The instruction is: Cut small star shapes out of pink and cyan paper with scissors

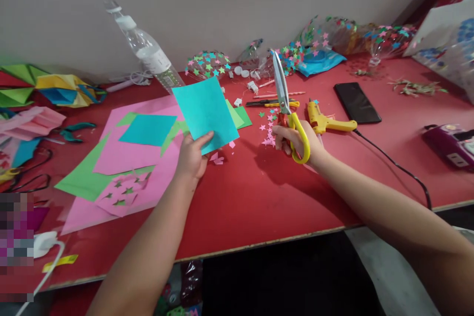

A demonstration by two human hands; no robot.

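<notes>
My left hand (192,158) pinches the lower edge of a sheet of turquoise paper (207,112), thumb in front, and holds it up over the red table. In my right hand (296,138) are scissors (282,86) with yellow handles, their blades pointing up and closed together. The fingers wrap round the handles. Small paper stars (268,136) lie on the table just left of this hand. Pink paper scraps (217,158) lie beside my left hand. Another turquoise piece (148,129) rests on pink and green sheets (126,150) to the left.
A water bottle (150,52) leans near the wall. Star-covered clear domes (208,64) line the back. A yellow glue gun (329,122), its black cord, a phone (357,102) and a purple device (450,145) occupy the right. Pliers (76,132) and folded paper shapes (62,90) lie left.
</notes>
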